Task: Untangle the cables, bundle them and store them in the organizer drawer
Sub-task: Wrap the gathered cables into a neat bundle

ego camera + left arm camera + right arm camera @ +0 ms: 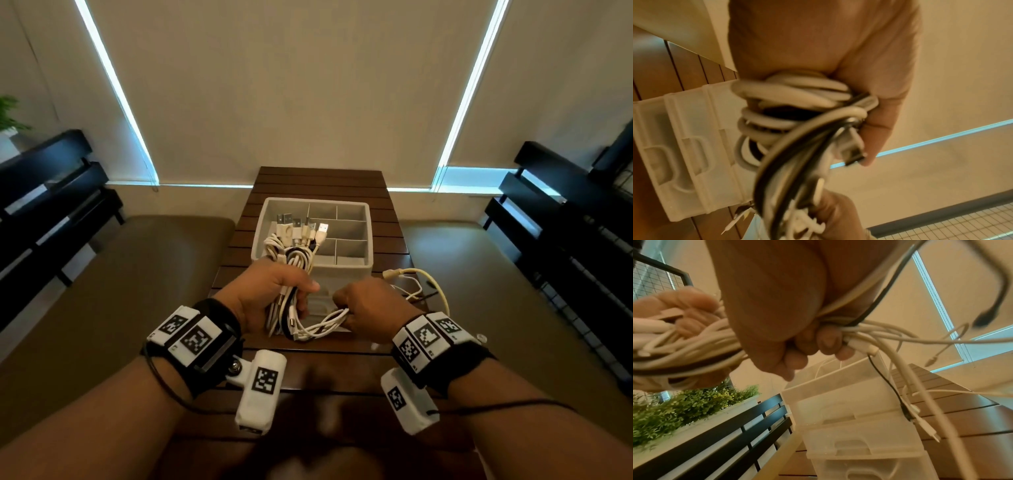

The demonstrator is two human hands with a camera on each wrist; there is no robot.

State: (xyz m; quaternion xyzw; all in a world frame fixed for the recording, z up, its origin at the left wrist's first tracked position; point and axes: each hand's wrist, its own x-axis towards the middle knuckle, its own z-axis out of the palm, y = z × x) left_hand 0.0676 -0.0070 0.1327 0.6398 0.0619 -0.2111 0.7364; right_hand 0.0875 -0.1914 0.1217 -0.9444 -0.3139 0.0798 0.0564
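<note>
My left hand (pixel 274 291) grips a thick bundle of white and black cables (pixel 294 260) upright, its USB plugs (pixel 301 229) fanned above the white organizer (pixel 363 263). In the left wrist view the looped cables (pixel 797 100) fill my left hand (pixel 869 113). My right hand (pixel 363 305) grips the loose tail of the same cables (pixel 318 325) just right of the left hand. In the right wrist view the fingers (pixel 826 340) curl round several strands (pixel 879 332) that trail to the table. The organizer's stacked drawers (pixel 855 410) stand closed below.
A cream cable (pixel 431 277) and thin white and black cables lie on the dark slatted table (pixel 318 181) right of the organizer. Its top tray has divided compartments (pixel 349 226). Black benches (pixel 51 192) flank both sides, with a planter (pixel 684 405) on one.
</note>
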